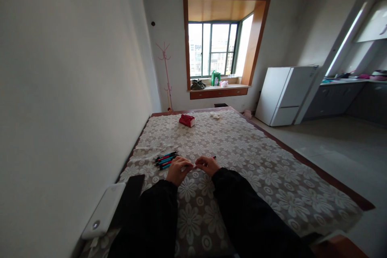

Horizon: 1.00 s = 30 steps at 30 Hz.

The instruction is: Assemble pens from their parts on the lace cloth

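Note:
My left hand [177, 170] and my right hand [207, 165] meet over a table covered with a brown floral lace cloth [242, 157]. Both are closed around a pen [213, 157] held between them; its dark tip sticks out past my right hand. Just left of my left hand lies a small pile of several pens [166, 159] with red and teal bodies. Both sleeves are black.
A red box [187, 120] and a small white object [215, 116] lie at the far end of the table. A white device [104, 209] sits at the near left corner by the wall. A white fridge [284, 94] stands right, a coat stand [166, 76] near the window.

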Motion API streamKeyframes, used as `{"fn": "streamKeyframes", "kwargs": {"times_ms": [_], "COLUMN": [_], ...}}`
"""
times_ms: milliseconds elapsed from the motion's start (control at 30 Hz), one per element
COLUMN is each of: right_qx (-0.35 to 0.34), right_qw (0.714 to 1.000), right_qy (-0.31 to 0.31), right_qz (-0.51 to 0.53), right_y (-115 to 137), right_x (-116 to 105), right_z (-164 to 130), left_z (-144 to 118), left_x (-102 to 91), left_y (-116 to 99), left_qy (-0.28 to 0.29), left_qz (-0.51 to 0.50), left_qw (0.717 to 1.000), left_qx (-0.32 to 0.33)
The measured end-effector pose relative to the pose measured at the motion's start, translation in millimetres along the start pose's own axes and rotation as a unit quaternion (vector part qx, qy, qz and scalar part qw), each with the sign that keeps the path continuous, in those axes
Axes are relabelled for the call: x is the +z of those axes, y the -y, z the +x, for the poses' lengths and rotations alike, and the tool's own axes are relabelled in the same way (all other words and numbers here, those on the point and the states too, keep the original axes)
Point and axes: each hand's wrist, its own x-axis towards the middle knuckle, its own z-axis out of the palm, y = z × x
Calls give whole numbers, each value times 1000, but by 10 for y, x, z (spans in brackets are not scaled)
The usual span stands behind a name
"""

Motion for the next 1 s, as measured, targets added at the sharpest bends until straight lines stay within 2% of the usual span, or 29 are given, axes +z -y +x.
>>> {"fn": "streamKeyframes", "kwargs": {"times_ms": [267, 633, 1000], "right_qx": [-13, -36, -53], "right_qw": [1000, 998, 991], "right_qy": [-8, 0, 7], "right_qz": [-9, -57, -125], "right_y": [-85, 47, 66], "right_x": [21, -1, -10], "right_z": [-4, -29, -29], "left_z": [-6, -5, -11], "left_x": [0, 9, -13], "left_y": [4, 21, -2], "left_qy": [9, 6, 14], "left_qz": [6, -1, -4], "left_qw": [1000, 1000, 1000], "left_qx": [4, 14, 23]}}
